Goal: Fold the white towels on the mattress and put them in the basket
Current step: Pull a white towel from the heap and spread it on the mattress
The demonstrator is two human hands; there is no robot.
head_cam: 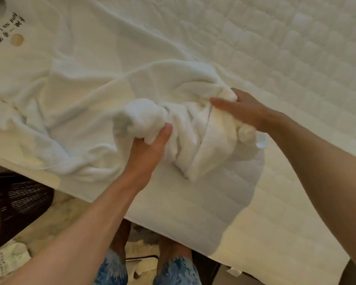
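i report one head view, looking down across the near edge of the mattress (pixel 296 58), whose quilted cover fills the far and right of the scene.

task item: a white towel (pixel 193 138) lies bunched and twisted on the mattress, near its near edge and about centre of view. both hands are on it.

left hand (pixel 150 145): clenched round a thick wad at the left end of the bunch, thumb up against the cloth, fingers buried under the folds. grip confirmed, grasping the towel.

right hand (pixel 240 112): at the right end of the same bunch, thumb laid straight along the top, fingers curled into the cloth on the far side. grip confirmed, grasping the towel. a small white label (pixel 261 143) sticks out of the cloth just near of this hand.

further cloth: a second white towel (pixel 76 103) lies rumpled and spread to the left of the bunch, touching it; i cannot tell where one ends and the other begins. a flat ribbed white mat (pixel 183 206) lies under the bunch and hangs over the near edge. at far left lies a white cloth with dark printed lettering (pixel 10 31) and a tan round mark.

below the mattress edge, near left, stands a dark woven basket (pixel 14 202) on the floor, well apart from the held towel; its inside is not visible. the person's feet in blue slippers (pixel 177 270) are at the near centre.
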